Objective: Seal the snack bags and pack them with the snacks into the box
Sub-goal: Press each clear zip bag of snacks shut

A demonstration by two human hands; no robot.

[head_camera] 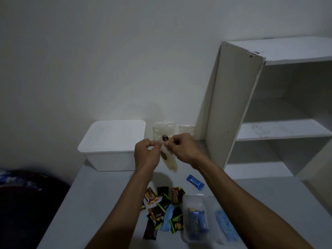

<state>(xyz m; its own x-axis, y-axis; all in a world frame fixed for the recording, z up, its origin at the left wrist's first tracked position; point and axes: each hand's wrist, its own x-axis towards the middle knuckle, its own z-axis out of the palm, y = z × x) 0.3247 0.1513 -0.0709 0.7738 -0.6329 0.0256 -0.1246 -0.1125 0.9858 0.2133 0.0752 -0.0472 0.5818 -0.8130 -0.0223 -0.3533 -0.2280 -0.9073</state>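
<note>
Pinching the top edge of a clear snack bag [169, 159] from both sides: left hand [146, 154] with thumb and forefinger closed on the left end, right hand [181, 150] likewise on the right end. Held up in the air over the middle of the desk [100, 200], hanging down between the two wrists, with a dark snack inside. Just behind, two more clear bags standing against the wall at the desk's far edge: one [163, 131] partly hidden by the hands, another [186, 131] to its right. Left of the hands, at the far left corner, one white box [112, 146], open-topped. Right of the desk, a white shelf unit [269, 108] with its door ajar. Nearer, a lone blue wrapper [195, 182] lying apart. Toward the near edge, a loose heap of wrapped snacks [161, 209], perhaps ten, dim and overlapping, the left forearm covering some. Beside them, two clear bags lying flat: one [195, 217] with blue packets, one [224, 221] just right of it.
</note>
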